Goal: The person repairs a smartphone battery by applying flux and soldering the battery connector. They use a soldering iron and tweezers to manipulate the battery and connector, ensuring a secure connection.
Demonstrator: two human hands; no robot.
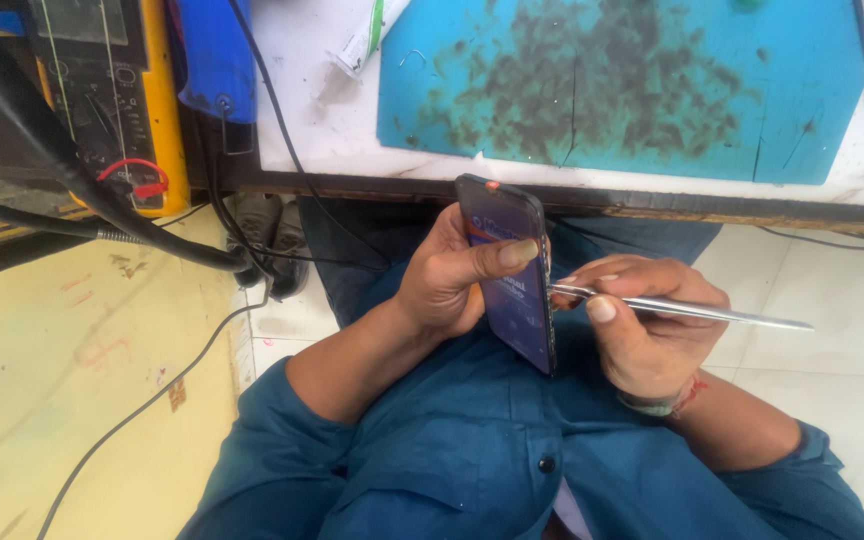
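Hands close together: left hand (442, 275) grips upright phone (512, 270), right hand (642, 325) pinches tweezers (682, 308) against its edge.

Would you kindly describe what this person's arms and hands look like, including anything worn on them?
Both arms wear teal-blue sleeves pushed up toward the elbows, leaving the forearms bare. The left hand is bare, with no ring or glove. The right hand is bare too, with a light band and reddish thread around its wrist.
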